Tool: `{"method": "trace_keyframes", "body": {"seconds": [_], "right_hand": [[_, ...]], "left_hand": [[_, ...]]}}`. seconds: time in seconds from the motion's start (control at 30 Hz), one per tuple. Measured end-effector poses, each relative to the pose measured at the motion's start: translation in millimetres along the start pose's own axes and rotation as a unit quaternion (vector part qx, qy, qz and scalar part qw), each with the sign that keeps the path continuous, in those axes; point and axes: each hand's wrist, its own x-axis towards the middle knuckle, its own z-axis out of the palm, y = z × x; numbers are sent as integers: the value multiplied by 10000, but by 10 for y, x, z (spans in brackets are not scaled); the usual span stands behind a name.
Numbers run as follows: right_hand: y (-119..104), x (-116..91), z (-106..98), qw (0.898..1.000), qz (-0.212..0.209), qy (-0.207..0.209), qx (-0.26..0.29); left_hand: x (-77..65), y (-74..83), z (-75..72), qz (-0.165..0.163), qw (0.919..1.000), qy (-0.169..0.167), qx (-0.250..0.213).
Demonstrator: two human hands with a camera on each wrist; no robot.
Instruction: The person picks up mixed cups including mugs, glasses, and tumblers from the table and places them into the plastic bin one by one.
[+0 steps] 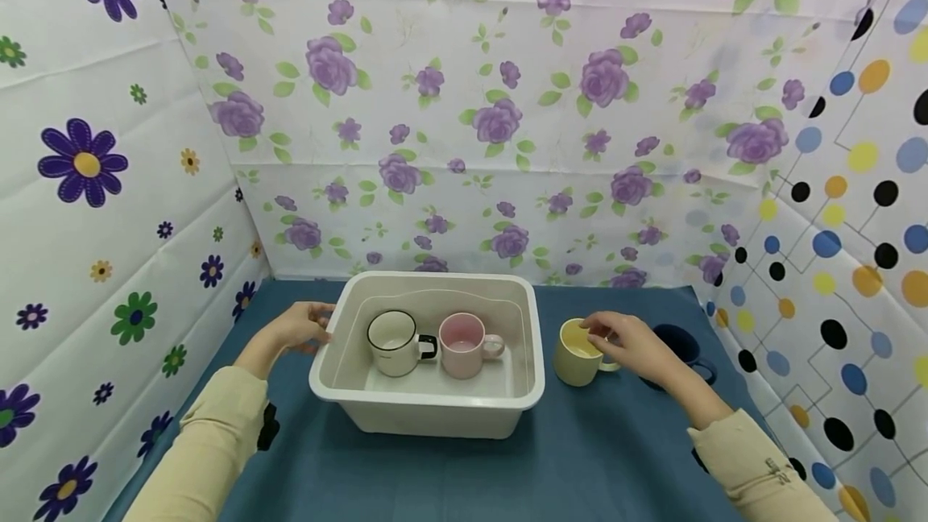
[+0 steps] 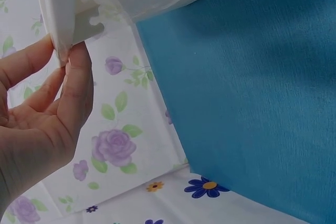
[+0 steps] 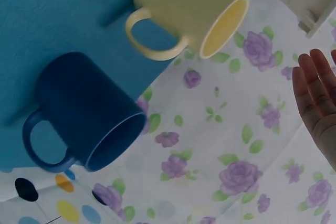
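Note:
A cream plastic tub stands on the blue cloth. Inside it, a white mug with black rim and handle is beside a pink mug. My left hand pinches the tub's left rim between thumb and fingers, as the left wrist view shows. Over the yellow mug, right of the tub, hovers my right hand. In the right wrist view its fingers are extended and apart from the mug. Partly behind this hand stands a dark blue mug, handle to the right.
Blue cloth covers the table. A floral sheet hangs at the back, a flower-patterned sheet on the left and a dotted sheet on the right.

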Motion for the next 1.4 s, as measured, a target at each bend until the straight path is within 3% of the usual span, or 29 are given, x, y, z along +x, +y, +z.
{"method": "trace_keyframes", "body": {"seconds": [1.1, 1.4], "right_hand": [[831, -351, -180, 9951, 739, 150, -640], [928, -433, -179, 9876, 1268, -183, -906]], "left_hand": [[-3, 8, 3, 72, 9999, -5, 97], [-6, 35, 8, 21, 9999, -6, 106]]}}
